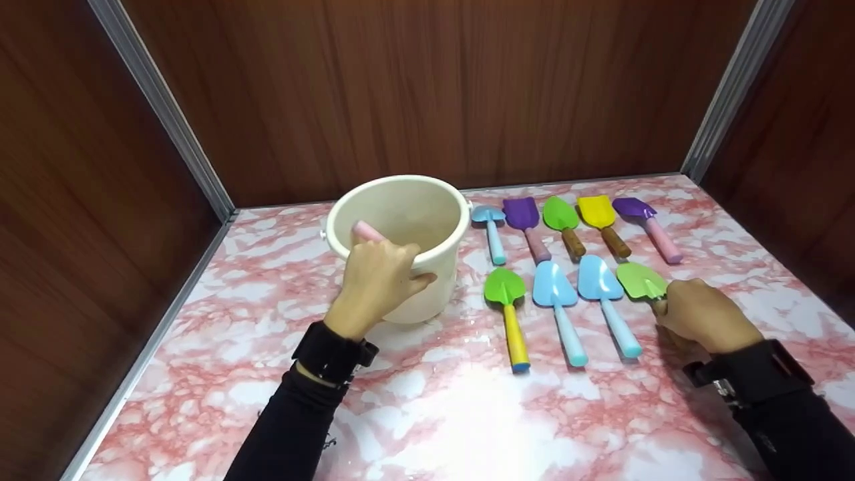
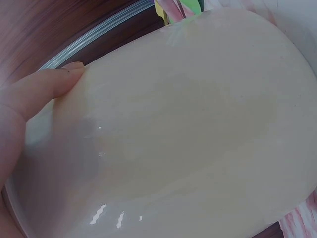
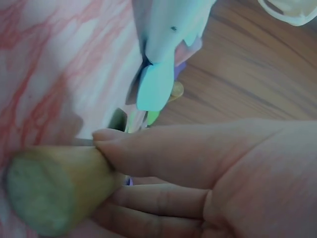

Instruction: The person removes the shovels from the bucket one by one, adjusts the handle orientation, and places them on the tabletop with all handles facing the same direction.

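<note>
My left hand (image 1: 381,274) holds the near rim of a cream bucket (image 1: 427,287), with the thumb on the outer wall. In the left wrist view the bucket wall (image 2: 188,124) fills most of the picture. A pink rod-like piece (image 1: 367,231) shows just above that hand at the bucket's mouth; whether the fingers hold it too is hidden. My right hand (image 1: 708,314) grips the handle of a light green garden trowel (image 1: 641,280), at the right end of the front row. The right wrist view shows its brownish handle (image 3: 94,173) between thumb and fingers.
Beside that trowel lie two light blue trowels (image 1: 554,284) and a green one with a yellow handle (image 1: 514,334). Behind them, several more include a purple (image 1: 522,213) and a yellow one (image 1: 596,211). Brown wood-look panels (image 1: 427,87) wall in the marbled table (image 1: 427,427).
</note>
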A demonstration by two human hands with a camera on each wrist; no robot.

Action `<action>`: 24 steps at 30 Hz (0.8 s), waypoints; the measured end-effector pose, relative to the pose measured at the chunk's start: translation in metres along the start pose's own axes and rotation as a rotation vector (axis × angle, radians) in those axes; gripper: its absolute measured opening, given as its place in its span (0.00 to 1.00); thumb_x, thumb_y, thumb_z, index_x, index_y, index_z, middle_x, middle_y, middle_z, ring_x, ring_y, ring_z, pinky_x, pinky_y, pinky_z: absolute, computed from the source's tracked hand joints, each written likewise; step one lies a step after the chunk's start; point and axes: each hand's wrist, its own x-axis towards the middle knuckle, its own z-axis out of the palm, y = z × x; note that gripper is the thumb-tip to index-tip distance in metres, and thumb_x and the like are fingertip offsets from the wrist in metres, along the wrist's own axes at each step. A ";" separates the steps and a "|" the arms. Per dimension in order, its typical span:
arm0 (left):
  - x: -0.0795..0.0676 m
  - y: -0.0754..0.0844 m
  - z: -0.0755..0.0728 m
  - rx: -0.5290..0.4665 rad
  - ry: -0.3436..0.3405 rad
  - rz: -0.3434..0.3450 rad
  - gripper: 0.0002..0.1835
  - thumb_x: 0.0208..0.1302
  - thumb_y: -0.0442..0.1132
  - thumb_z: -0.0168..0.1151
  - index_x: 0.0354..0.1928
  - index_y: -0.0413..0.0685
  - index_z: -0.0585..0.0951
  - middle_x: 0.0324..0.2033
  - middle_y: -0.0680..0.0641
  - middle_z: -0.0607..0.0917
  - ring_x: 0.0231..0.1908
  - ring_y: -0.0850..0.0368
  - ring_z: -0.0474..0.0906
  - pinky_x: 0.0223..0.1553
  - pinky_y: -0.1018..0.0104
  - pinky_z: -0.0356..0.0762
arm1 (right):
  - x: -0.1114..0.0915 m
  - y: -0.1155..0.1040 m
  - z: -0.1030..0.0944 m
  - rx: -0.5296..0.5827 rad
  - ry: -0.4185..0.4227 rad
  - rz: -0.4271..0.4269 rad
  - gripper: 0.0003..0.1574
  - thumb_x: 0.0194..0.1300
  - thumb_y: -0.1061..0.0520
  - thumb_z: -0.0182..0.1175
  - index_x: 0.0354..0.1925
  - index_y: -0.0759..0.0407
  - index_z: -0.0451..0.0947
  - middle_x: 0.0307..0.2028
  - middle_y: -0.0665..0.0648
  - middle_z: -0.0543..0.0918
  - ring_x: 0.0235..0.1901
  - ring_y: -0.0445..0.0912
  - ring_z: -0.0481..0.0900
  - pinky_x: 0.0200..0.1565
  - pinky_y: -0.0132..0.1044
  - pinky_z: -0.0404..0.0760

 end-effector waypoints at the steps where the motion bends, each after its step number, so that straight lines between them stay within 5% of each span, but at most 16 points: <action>1: 0.000 0.000 0.000 0.001 -0.002 0.000 0.27 0.53 0.60 0.82 0.23 0.48 0.79 0.12 0.50 0.75 0.13 0.49 0.73 0.16 0.51 0.76 | 0.001 0.000 0.001 -0.003 0.025 -0.010 0.19 0.73 0.58 0.56 0.24 0.62 0.73 0.25 0.63 0.75 0.25 0.54 0.75 0.31 0.50 0.76; 8: 0.000 0.000 -0.001 0.003 -0.004 -0.002 0.26 0.53 0.60 0.82 0.23 0.48 0.80 0.12 0.50 0.75 0.13 0.49 0.73 0.16 0.51 0.75 | 0.004 0.001 0.008 -0.013 0.129 -0.036 0.21 0.73 0.57 0.55 0.21 0.59 0.71 0.25 0.63 0.74 0.24 0.55 0.72 0.31 0.53 0.74; 24: 0.000 0.000 -0.001 -0.012 -0.016 -0.007 0.26 0.54 0.60 0.82 0.24 0.47 0.81 0.12 0.51 0.75 0.14 0.50 0.73 0.17 0.52 0.75 | 0.004 0.002 0.007 0.001 0.099 -0.023 0.22 0.73 0.57 0.54 0.20 0.57 0.70 0.23 0.60 0.73 0.24 0.54 0.73 0.30 0.52 0.74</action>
